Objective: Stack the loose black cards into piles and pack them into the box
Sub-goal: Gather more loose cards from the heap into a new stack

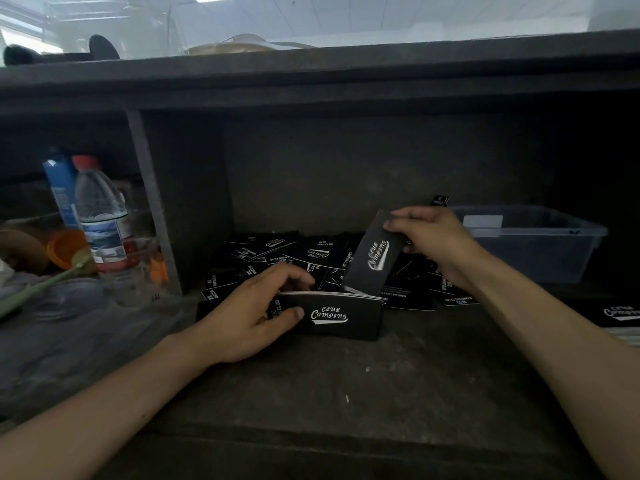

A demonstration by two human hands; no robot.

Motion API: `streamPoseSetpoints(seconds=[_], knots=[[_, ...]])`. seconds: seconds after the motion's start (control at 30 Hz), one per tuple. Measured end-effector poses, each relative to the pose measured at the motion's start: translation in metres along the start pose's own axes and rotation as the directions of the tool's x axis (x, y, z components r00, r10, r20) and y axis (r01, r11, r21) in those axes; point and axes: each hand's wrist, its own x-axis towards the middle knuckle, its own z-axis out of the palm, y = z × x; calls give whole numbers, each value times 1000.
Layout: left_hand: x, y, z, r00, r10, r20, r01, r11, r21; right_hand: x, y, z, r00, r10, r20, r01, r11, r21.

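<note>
- While the clear box (540, 258) sits off to your right, apart from the cards, each finished pile has to travel there, and a slack grip could fan it out.
- The heap of loose cards (277, 254) lies just behind your stack (329, 315); a nudge could slide strays under it.
- Your left hand (252, 317) grips the stack, standing on its long edge, thumb on the front face.
- Your right hand (429, 237) pinches a tilted card (375, 258) whose lower end meets the stack's top; it may snag and buckle.
</note>
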Motion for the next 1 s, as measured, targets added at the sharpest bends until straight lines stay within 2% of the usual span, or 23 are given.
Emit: streamPoseSetpoints(seconds=[0.07,0.13,0.23,0.3,0.33,0.37,0.47,0.53,0.6,0.73,0.8,0.87,0.93,1.0], knots=[[-1,0,0,1000,-7,-19,7,999,-32,-1,-2,-5,996,58,73,-61,997,43],[-1,-1,0,999,-21,-30,20,999,-45,-3,2,-8,955,125,268,-125,992,-16],[0,-2,2,1000,-22,-18,22,999,-39,-9,8,-8,779,232,582,-92,961,-260],[1,-4,4,1000,-9,-5,9,999,-37,-14,6,-8,683,276,676,-45,940,-338],[1,-4,4,1000,-5,-5,5,999,-37,-15,4,-9,678,268,685,-23,939,-344],[1,-4,4,1000,0,-13,0,999,-35,-13,2,-10,709,234,665,0,943,-332],[1,-2,3,997,51,-60,-51,999,3,-4,2,-19,879,29,476,149,931,-333],[2,-1,3,993,98,-67,-95,995,41,0,7,-23,882,27,471,260,804,-535],[2,0,3,991,111,-73,-107,993,53,-1,15,-21,853,141,503,307,643,-702],[2,0,3,990,113,-87,-109,993,42,2,22,-15,872,100,479,362,527,-769],[2,2,3,990,113,-89,-110,993,34,3,22,-14,877,55,477,376,538,-754],[3,1,4,991,99,-86,-98,995,23,5,20,-17,885,-107,453,425,580,-695],[3,1,4,995,71,-72,-71,997,0,4,13,-20,886,-247,393,449,673,-588],[3,-1,3,995,70,-69,-69,997,24,1,5,-20,871,-216,442,424,785,-452]])
